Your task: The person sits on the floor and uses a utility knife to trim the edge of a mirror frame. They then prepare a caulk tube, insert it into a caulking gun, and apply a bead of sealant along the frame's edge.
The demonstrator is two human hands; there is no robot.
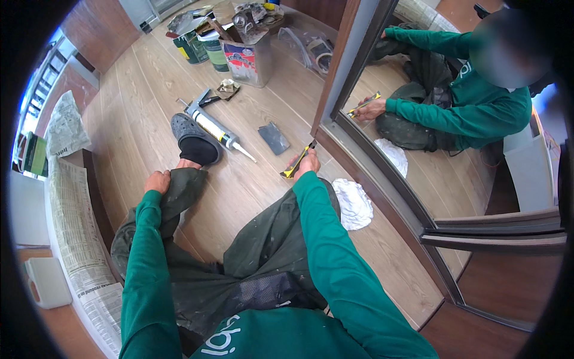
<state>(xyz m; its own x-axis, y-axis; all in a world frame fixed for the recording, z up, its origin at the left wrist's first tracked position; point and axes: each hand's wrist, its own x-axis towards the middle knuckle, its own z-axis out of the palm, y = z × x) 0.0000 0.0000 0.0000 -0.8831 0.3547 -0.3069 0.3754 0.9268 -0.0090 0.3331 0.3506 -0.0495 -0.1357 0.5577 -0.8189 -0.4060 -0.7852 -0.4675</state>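
Observation:
My right hand is closed round a yellow and black utility knife. The knife's far end reaches up to the bottom corner of the mirrored door's frame; whether its blade touches there I cannot tell. My left hand rests on my trouser leg at the shin, holding nothing. Just beyond my right hand a flat dark grey scraper-like piece lies on the floor. A caulking gun with a white cartridge lies beside my grey clog, its nozzle pointing toward me.
A crumpled white cloth lies by my right knee along the door track. Paint tins and a rectangular metal can stand at the back, with a clear plastic bag beside them. Newspaper covers the ledge at left. The mirror reflects me.

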